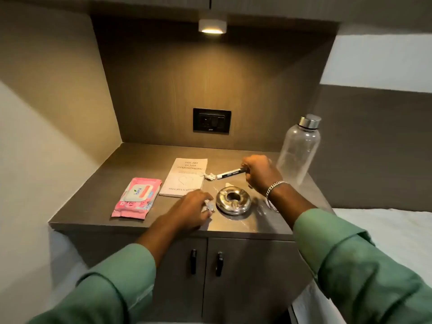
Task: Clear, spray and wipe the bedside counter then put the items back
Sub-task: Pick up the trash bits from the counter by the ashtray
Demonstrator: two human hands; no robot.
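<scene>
The brown bedside counter [145, 150] carries a pink wet-wipes pack [136, 198] at the left, a pale book [184, 177] lying flat in the middle, and a shiny ring-shaped metal ashtray [233, 203] near the front. A clear empty bottle [299, 149] with a metal cap stands at the right. My right hand [260, 173] is shut on a black-and-white marker [230, 173], lifted slightly above the top. A crumpled paper scrap [210, 176] lies at the marker's tip. My left hand [192, 210] is closed around a crumpled white paper [209, 206] beside the ashtray.
A black socket plate [211, 120] sits in the back wall under a lit lamp [212, 25]. Two cabinet doors with black handles [205, 261] are below the counter. White bedding [385, 230] lies to the right. White smears mark the counter around the ashtray.
</scene>
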